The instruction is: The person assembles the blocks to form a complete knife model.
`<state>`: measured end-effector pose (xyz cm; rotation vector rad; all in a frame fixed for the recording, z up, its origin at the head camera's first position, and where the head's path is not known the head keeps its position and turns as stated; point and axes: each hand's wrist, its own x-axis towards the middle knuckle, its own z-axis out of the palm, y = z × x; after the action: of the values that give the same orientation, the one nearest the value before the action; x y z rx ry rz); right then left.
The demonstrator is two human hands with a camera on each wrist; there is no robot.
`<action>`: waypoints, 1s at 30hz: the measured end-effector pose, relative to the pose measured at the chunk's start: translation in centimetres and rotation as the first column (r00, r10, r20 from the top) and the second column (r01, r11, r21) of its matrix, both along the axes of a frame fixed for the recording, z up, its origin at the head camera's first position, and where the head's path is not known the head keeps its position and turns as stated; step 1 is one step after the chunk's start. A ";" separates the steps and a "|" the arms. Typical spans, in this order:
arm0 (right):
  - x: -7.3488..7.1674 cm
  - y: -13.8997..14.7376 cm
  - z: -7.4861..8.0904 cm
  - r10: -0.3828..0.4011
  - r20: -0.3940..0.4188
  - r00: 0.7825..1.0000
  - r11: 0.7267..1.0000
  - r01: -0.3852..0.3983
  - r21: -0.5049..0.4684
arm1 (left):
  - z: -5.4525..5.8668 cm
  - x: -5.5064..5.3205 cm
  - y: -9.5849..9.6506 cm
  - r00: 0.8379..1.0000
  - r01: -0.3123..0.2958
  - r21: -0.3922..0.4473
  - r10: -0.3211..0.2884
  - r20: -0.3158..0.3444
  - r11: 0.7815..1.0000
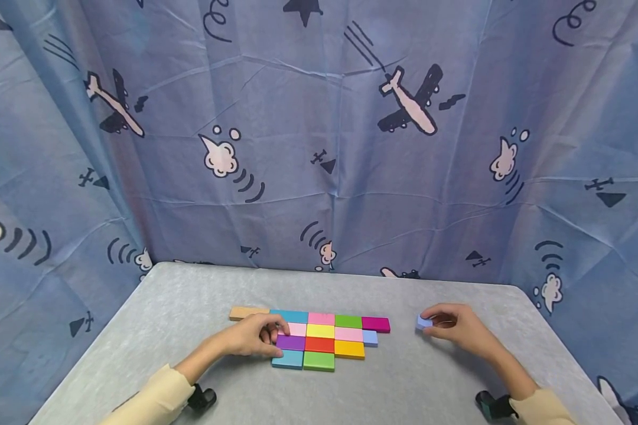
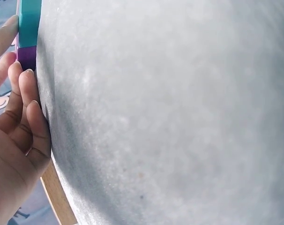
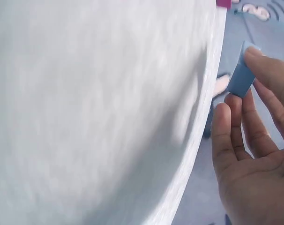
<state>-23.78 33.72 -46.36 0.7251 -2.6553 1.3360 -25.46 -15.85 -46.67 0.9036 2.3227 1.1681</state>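
Flat coloured blocks lie side by side in several rows. My left hand [image 1: 251,336] is at the left ends of these rows, fingers loosely bent. Its thumb touches the end of a teal block [image 1: 287,359], beside a purple block [image 1: 291,343]. The index fingertip overlaps a light pink block [image 1: 296,329] in the head view. Off to the right, my right hand [image 1: 459,324] pinches a small light-blue block [image 3: 242,77] between thumb and fingers, apart from the rows. A similar light-blue block [image 1: 370,338] ends the second row.
A wooden-coloured block [image 1: 244,312] and a magenta block [image 1: 376,324] end the back row. Yellow [image 1: 321,333], red [image 1: 319,345] and green [image 1: 319,361] blocks line the middle. The table [image 1: 393,389] has a pale cloth; a patterned blue curtain [image 1: 351,177] hangs behind.
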 end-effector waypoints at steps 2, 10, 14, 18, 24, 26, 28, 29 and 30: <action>0.3 -0.8 0.2 0.038 0.005 0.999 0.999 -0.038 -0.007 | 0.0 0.0 0.0 1.000 -0.002 -0.001 0.002 -0.001 1.000; 1.5 -4.7 0.9 0.109 0.119 0.987 0.994 -0.108 -0.015 | -0.2 -0.1 -0.1 1.000 -0.004 -0.003 0.004 -0.013 1.000; 2.0 -6.6 0.9 0.140 0.154 0.978 0.990 -0.137 -0.033 | -0.2 -0.1 -0.1 1.000 -0.004 -0.009 0.004 -0.026 1.000; 2.3 -8.2 0.6 0.170 0.170 0.971 0.985 -0.164 -0.053 | -0.1 -0.1 -0.1 1.000 -0.005 -0.012 0.004 -0.030 1.000; 2.8 -10.6 0.3 0.206 0.180 0.962 0.979 -0.201 -0.045 | -0.1 -0.1 0.0 0.999 -0.008 -0.013 0.007 -0.033 1.000; 2.9 -11.3 0.2 0.214 0.177 0.961 0.977 -0.210 -0.040 | -0.2 -0.1 -0.1 0.999 -0.003 -0.008 0.003 -0.036 1.000; 3.0 -11.9 0.1 0.226 0.171 0.959 0.974 -0.222 -0.038 | -0.2 -0.1 -0.1 0.999 0.003 0.000 -0.003 -0.038 1.000; 3.0 -12.3 0.1 0.234 0.162 0.959 0.972 -0.231 -0.039 | -0.3 -0.1 -0.1 0.999 0.007 0.004 -0.007 -0.038 1.000; 3.0 -12.6 0.0 0.244 0.150 0.958 0.970 -0.241 -0.041 | -0.3 -0.1 -0.1 0.999 0.010 0.007 -0.010 -0.038 1.000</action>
<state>-20.79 21.17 -46.36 1.0131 -2.7347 1.5353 -25.53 -15.93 -46.98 0.9466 2.3433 1.1653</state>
